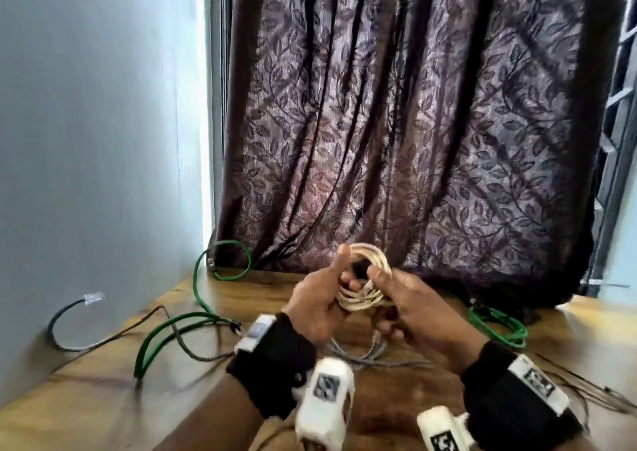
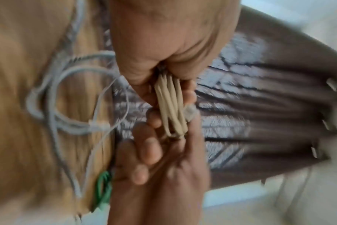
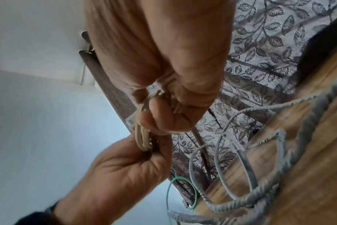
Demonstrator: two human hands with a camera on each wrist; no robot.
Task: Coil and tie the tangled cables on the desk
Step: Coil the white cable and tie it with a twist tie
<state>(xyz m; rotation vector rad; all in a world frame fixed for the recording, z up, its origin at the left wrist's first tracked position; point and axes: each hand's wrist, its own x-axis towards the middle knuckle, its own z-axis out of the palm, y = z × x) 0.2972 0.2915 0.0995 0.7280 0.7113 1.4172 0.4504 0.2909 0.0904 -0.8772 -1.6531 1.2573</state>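
Above the wooden desk (image 1: 241, 299), the left hand (image 1: 319, 307) and right hand (image 1: 418, 309) both gripped the coiled cream cable (image 1: 367, 278), its loops pinched between curled fingers and thumbs on either side.

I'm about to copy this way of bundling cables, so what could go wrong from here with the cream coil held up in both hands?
1. The cream coil shows no tie, and only the left hand and right hand pinch it; a slack grip could let the loops spring open.
2. Its clear plug sticks out by the right fingers and may snag a loop.
3. The grey cable lies on the desk below; a dropped coil could tangle with it.
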